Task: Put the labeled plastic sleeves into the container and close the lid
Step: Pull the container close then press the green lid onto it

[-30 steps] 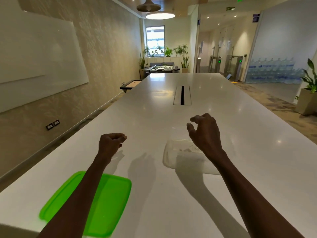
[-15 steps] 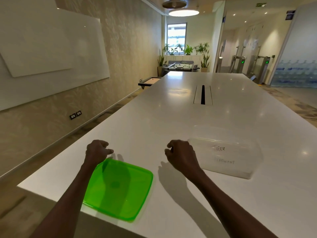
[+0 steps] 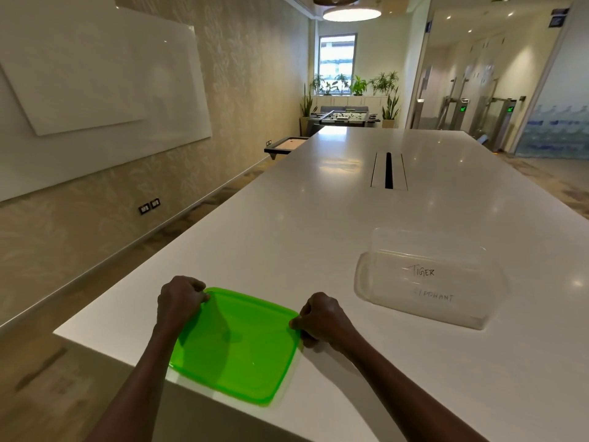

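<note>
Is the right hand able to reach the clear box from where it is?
Probably yes. The right hand grips the green lid, and only bare table lies between it and the clear box.

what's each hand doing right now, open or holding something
Left hand: grips the green lid at its far left corner.
Right hand: pinches the lid's right edge.
</note>
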Demonstrator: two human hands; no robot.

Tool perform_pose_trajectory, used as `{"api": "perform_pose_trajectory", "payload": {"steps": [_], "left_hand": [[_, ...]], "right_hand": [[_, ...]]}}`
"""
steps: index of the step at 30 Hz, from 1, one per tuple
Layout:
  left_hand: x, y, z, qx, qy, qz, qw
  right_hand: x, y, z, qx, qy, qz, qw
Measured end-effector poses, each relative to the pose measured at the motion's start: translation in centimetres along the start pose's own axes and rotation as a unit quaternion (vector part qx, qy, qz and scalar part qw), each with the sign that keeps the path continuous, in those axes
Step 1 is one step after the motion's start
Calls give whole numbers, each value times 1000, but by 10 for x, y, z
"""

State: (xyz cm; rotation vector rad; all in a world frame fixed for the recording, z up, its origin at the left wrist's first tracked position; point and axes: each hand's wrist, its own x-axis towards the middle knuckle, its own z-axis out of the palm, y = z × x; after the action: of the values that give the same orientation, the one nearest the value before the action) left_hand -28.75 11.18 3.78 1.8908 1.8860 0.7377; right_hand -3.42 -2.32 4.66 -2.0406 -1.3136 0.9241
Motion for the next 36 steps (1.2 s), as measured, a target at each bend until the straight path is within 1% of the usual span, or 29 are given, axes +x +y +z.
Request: {"api": "perform_pose_trajectory", "payload": {"steps": [4, 7, 11, 15, 18, 20, 21, 23, 25, 28, 29, 31, 34, 36], "left_hand": [[-5, 6, -1, -15, 40, -23, 999], [-6, 17, -4, -36, 77, -24, 996], [-2, 42, -12, -56, 136, 6, 989], [4, 72, -21, -99, 183, 41, 977], [6, 98, -27, -145, 226, 68, 961], [6, 116, -32, -203, 250, 89, 943], [6, 125, -35, -243, 250, 105, 931], [7, 141, -41, -331, 233, 139, 904], [9, 157, -45, -398, 221, 165, 875], [8, 179, -48, -483, 197, 175, 835], [8, 187, -48, -509, 185, 162, 825], [6, 200, -46, -568, 142, 112, 803], [1, 219, -39, -662, 21, 13, 749], [-2, 230, -31, -681, -65, -15, 729]], "right_hand": [[2, 2, 1, 18, 32, -2, 999], [8, 3, -6, 15, 68, -10, 998], [15, -2, -29, 23, 97, -33, 995], [13, -12, -64, 26, 103, -60, 993], [5, -22, -90, 50, 125, -92, 987], [-3, -29, -107, 74, 145, -112, 980], [-7, -32, -116, 82, 157, -121, 977], [-15, -39, -134, 75, 187, -149, 968], [-24, -45, -152, 40, 232, -184, 954], [-37, -52, -177, -15, 302, -228, 926], [-40, -53, -186, -36, 326, -241, 913], [-47, -54, -202, -72, 376, -264, 885], [-58, -50, -222, -114, 439, -307, 837], [-64, -42, -232, -141, 461, -328, 812]]}}
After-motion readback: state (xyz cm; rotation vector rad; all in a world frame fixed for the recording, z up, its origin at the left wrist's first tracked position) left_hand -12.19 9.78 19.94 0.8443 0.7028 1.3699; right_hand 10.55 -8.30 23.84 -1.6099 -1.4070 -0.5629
